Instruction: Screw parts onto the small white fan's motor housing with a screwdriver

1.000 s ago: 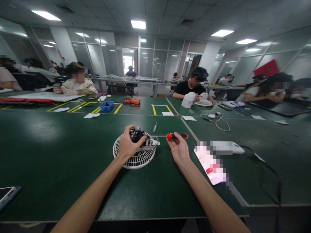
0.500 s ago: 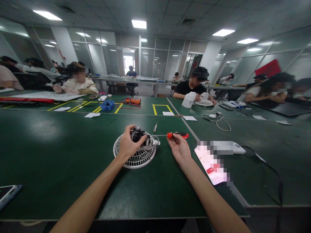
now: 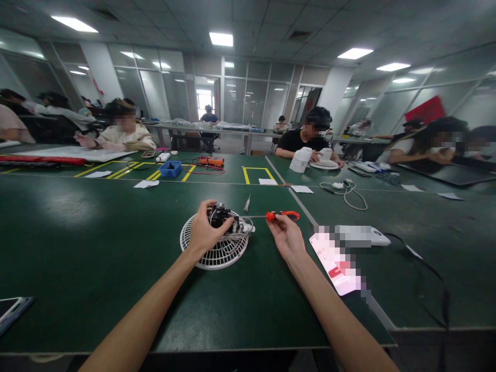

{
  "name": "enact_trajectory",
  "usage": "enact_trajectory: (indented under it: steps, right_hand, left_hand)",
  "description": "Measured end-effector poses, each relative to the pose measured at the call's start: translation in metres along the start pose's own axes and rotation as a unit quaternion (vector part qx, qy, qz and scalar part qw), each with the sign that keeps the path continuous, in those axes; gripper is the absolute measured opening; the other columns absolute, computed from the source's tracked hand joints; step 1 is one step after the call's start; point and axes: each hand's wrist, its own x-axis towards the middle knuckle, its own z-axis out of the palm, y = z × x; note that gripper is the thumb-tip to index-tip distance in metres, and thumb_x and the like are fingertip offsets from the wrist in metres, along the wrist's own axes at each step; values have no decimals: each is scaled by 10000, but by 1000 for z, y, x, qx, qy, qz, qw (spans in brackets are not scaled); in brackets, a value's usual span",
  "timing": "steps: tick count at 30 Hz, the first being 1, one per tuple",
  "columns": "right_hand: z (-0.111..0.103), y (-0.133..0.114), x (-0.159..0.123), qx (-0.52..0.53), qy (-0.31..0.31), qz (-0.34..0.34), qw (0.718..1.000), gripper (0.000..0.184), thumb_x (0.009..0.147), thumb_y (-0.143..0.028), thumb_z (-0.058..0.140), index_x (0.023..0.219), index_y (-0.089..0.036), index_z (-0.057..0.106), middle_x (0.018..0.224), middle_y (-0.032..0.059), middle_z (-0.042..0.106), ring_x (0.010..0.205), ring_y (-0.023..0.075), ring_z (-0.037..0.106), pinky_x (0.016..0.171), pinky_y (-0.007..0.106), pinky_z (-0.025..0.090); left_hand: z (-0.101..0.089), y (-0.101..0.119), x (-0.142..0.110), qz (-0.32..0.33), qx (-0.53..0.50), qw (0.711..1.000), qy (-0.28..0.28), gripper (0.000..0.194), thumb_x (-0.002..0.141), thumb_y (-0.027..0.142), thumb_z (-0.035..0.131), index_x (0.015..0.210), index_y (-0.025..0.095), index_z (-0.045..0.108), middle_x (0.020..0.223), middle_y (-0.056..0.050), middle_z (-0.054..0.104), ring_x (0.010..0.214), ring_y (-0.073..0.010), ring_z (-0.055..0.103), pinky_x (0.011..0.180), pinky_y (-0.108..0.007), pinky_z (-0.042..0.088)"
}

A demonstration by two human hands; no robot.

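A white round fan grille (image 3: 217, 253) lies flat on the green table (image 3: 96, 243), with a small black motor assembly (image 3: 221, 216) and its wires on top. My left hand (image 3: 204, 231) is closed around that motor assembly. My right hand (image 3: 285, 236) pinches a screwdriver with a red and black handle (image 3: 284, 214). Its thin shaft runs level to the left, with the tip at the white part beside the motor.
A second small screwdriver (image 3: 247, 203) lies behind the fan. To the right sit a pink-white sheet (image 3: 337, 263), a white device (image 3: 360, 235) and a black cable. A phone (image 3: 11, 309) rests at the left edge. Several people work at benches beyond.
The screwdriver handle has turned slightly in my right hand's fingers. My left hand has stayed on the motor assembly.
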Motion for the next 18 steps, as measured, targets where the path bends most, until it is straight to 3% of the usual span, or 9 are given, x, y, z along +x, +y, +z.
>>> enact_trajectory:
  steps: [5, 11, 18]
  right_hand:
    - [3, -1, -4, 21, 10, 8, 1000, 226, 718, -4, 704, 761, -202, 603, 729, -17, 711, 715, 125, 721, 725, 244, 651]
    - [2, -1, -4, 2, 10, 14, 1000, 247, 735, -97, 794, 857, -215, 615, 698, -30, 680, 597, 116, 668, 578, 218, 607]
    - [4, -2, -5, 7, 5, 4, 1000, 211, 738, -15, 752, 752, -176, 615, 704, -7, 695, 672, 117, 695, 707, 245, 652]
  left_hand:
    - [0, 0, 0, 2, 7, 1000, -7, 594, 766, 479, 799, 1236, 231, 533, 1196, -90, 666, 1076, -272, 670, 974, -476, 541]
    - [-1, 0, -1, 20, 10, 1000, -6, 572, 770, 433, 787, 1236, 216, 536, 1196, -96, 661, 1085, -266, 664, 978, -461, 540]
    - [-1, 0, -1, 24, 12, 1000, -9, 552, 771, 398, 774, 1232, 215, 531, 1190, -89, 653, 1073, -255, 656, 970, -444, 539]
